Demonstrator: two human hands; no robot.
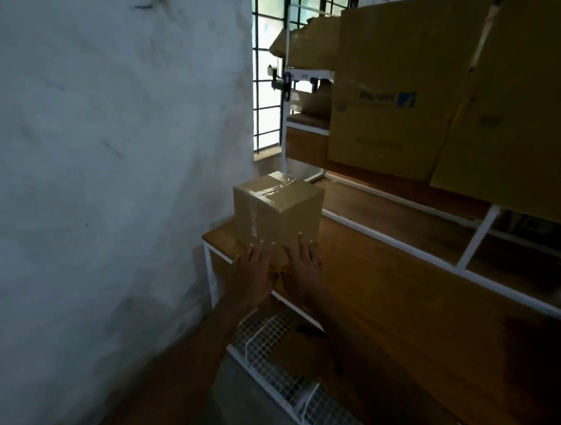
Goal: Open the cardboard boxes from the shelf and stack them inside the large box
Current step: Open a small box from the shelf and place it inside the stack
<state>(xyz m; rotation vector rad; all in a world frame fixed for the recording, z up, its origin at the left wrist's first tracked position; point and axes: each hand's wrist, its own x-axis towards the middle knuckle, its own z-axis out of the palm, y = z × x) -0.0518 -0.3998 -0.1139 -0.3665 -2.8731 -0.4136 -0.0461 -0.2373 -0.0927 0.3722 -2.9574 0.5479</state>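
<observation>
A small taped cardboard box (pixel 279 209) stands upright on the wooden shelf (pixel 374 272), near the shelf's left end. My left hand (pixel 251 273) and my right hand (pixel 303 263) lie side by side against the box's near lower face, fingers spread and tips touching it. Neither hand wraps around the box. Two large cardboard boxes (pixel 396 90) lean on the upper shelf at the right, one with a blue logo.
A pale wall (pixel 105 157) runs close along the left. A barred window (pixel 271 81) glows behind the shelf's white frame. Below the shelf, a white wire-mesh rack (pixel 282 370) holds a flat piece of cardboard (pixel 307 352). More boxes sit at the back.
</observation>
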